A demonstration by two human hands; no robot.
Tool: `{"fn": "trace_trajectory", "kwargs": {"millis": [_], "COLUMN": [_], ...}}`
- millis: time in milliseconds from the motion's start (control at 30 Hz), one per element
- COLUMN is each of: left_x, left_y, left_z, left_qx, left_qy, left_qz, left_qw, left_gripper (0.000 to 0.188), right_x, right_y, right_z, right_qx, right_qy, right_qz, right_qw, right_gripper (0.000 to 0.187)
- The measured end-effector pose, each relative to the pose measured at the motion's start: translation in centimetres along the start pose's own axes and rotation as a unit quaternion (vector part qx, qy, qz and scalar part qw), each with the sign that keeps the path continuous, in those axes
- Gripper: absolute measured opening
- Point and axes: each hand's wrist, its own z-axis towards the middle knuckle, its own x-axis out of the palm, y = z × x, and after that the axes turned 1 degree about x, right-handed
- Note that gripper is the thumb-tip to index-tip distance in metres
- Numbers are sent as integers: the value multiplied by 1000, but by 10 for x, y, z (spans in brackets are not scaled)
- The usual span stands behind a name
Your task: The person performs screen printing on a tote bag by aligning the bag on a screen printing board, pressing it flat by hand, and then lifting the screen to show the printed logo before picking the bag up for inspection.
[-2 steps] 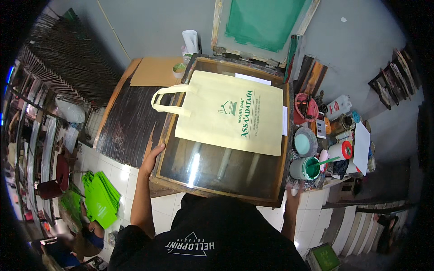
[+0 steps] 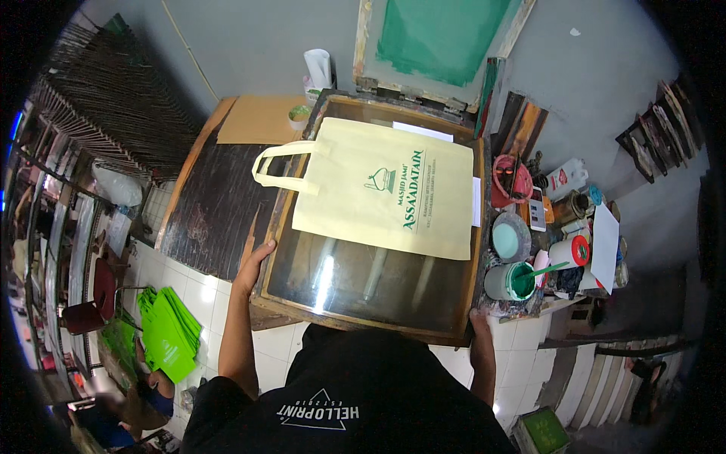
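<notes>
A pale yellow tote bag (image 2: pixel 363 204) with a green print lies flat on a wood-framed glass-topped table (image 2: pixel 302 280). Its two handles stick out past the table's left edge. My left hand (image 2: pixel 259 261) grips that left edge, thumb on the wooden frame and the other fingers mostly hidden. At the front right corner, my right hand (image 2: pixel 480 321) is curled against the frame, its fingers partly out of sight. Hinged up behind the table stands a printing screen (image 2: pixel 439 45) with a green area and a stained frame.
Right of the glass, a side surface holds a tub of green ink (image 2: pixel 499 284), a pale blue bowl (image 2: pixel 508 240), a red bucket (image 2: pixel 505 198) and a phone (image 2: pixel 537 208). A dark wooden table (image 2: pixel 212 204) adjoins on the left. Green bags (image 2: pixel 168 333) hang near a person lower left.
My right hand has moved slightly left and closed onto the table's front right corner; it was blurred and farther out before. My left hand and the bag have stayed put.
</notes>
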Motion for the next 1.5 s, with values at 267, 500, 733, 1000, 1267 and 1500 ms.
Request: {"fn": "trace_trajectory", "kwargs": {"millis": [267, 500, 733, 1000, 1267, 1500], "left_x": [-2, -1, 9, 6, -5, 7], "left_y": [7, 6, -33, 12, 8, -17], "left_z": [1, 9, -18, 7, -2, -22], "left_qx": [10, 53, -106, 117, -96, -92], "left_qy": [12, -86, 82, -115, 19, 2], "left_qz": [-22, 96, 4, 117, -43, -39], "left_qw": [1000, 990, 991, 980, 994, 995], "left_gripper": [75, 96, 98, 106, 84, 85], "right_x": [-4, 11, 8, 4, -15, 9], "right_y": [-1, 0, -4, 1, -18, 11], "right_z": [1, 15, 10, 8, 18, 0], "right_qx": [29, 72, 59, 71, 12, 24], "right_qy": [-26, 19, 18, 33, -34, -6], "right_qz": [36, 6, 6, -2, -11, 13], "right_qw": [999, 997, 998, 997, 999, 1000], "right_gripper": [84, 76, 68, 85, 91, 85]}}
